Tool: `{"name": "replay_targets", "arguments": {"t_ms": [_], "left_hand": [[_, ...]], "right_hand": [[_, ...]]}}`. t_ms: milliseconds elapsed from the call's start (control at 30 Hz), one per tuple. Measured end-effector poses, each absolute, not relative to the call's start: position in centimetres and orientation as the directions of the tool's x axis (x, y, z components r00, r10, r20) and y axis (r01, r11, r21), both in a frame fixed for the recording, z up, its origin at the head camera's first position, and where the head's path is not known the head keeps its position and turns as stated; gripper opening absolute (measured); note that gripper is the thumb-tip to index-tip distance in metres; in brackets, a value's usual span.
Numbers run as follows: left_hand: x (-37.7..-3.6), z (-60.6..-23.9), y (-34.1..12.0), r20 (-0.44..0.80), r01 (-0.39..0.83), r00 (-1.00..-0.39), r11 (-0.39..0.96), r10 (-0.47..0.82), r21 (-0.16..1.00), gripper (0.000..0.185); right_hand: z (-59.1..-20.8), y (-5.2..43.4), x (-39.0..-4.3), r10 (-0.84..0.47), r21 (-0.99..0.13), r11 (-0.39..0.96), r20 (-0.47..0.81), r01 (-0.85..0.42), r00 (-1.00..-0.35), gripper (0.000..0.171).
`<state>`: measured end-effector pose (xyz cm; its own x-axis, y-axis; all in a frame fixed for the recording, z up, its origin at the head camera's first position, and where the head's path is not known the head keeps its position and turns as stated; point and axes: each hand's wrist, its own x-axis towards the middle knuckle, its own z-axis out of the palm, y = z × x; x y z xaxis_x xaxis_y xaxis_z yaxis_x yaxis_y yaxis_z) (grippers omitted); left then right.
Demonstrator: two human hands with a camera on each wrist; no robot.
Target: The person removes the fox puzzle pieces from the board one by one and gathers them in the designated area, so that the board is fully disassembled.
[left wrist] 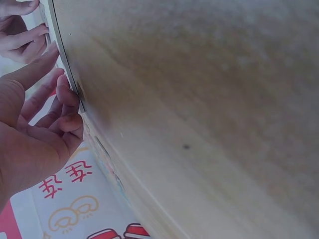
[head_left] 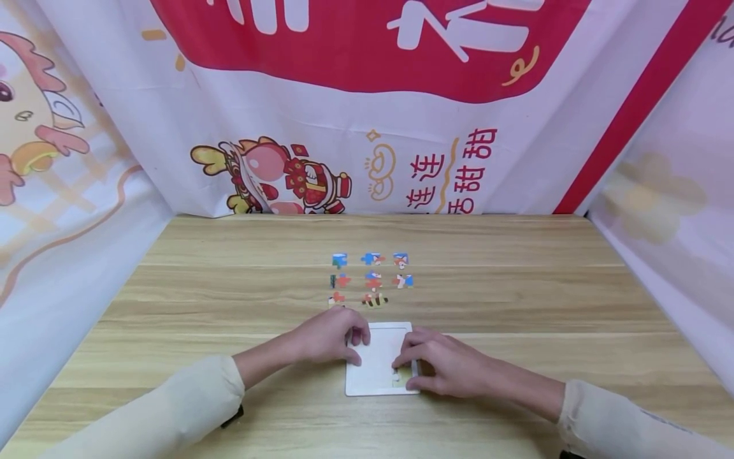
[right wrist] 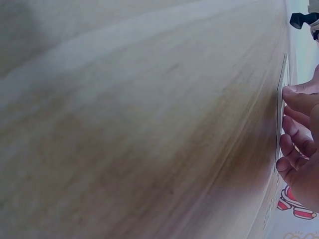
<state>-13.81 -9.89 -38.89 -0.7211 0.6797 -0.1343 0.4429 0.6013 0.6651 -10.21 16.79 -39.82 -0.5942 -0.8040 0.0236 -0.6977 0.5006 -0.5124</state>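
A white puzzle tray (head_left: 375, 370) with a raised rim lies flat on the wooden table in front of the person. The left hand (head_left: 338, 335) rests at the tray's left side, its thumb and fingers apart over the rim; the left wrist view shows its fingers loosely bent along the edge. At the tray's lower right corner sits a yellowish puzzle piece (head_left: 404, 375). The right hand (head_left: 438, 363) holds this piece between thumb and index finger, partly covering it. In the right wrist view the fingertips (right wrist: 288, 90) meet the tray's surface.
Beyond the tray, several loose puzzle pieces (head_left: 373, 280) lie in rows on the table (head_left: 229, 287); the left hand is close to the nearest left piece (head_left: 337, 298). A printed cloth (head_left: 344, 115) hangs behind the table, with more cloth at both sides.
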Motion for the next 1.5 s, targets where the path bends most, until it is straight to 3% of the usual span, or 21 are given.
{"name": "replay_targets", "arguments": {"t_ms": [600,1500], "left_hand": [[-14.3,-39.6,-10.1,-0.095,0.431,-0.728,0.561,0.679,0.707,0.024],[-14.2,-39.3,-10.0,-0.118,0.422,-0.732,0.582,0.671,0.696,0.022]], "right_hand": [[-39.8,16.4,-10.5,-0.774,-0.591,0.526,-0.035,-0.612,-0.632,0.026],[-39.7,16.1,-11.3,-0.808,-0.653,0.431,0.027,-0.623,-0.588,0.017]]}}
